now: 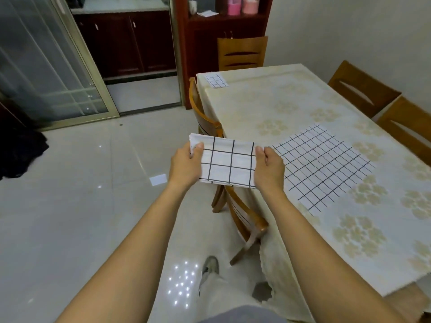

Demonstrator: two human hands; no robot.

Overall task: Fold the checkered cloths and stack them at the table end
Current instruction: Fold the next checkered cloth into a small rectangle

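I see the folded cloth (227, 163) held in the air off the table (268, 106) edge, above a chair (245, 220). Left hand (186, 165) pinches its left end, right hand (268, 165) its right end. Flat cloth (324, 165) lies on the table beside the right hand; small folded one (216, 80) at the table's far corner. Fingers under the cloth hidden.

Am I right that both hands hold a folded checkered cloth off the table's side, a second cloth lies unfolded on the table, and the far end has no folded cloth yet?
Not quite. The head view shows a folded cloth already lying at the far end of the table. The rest stands: left hand and right hand hold the held cloth, and the unfolded cloth lies flat.
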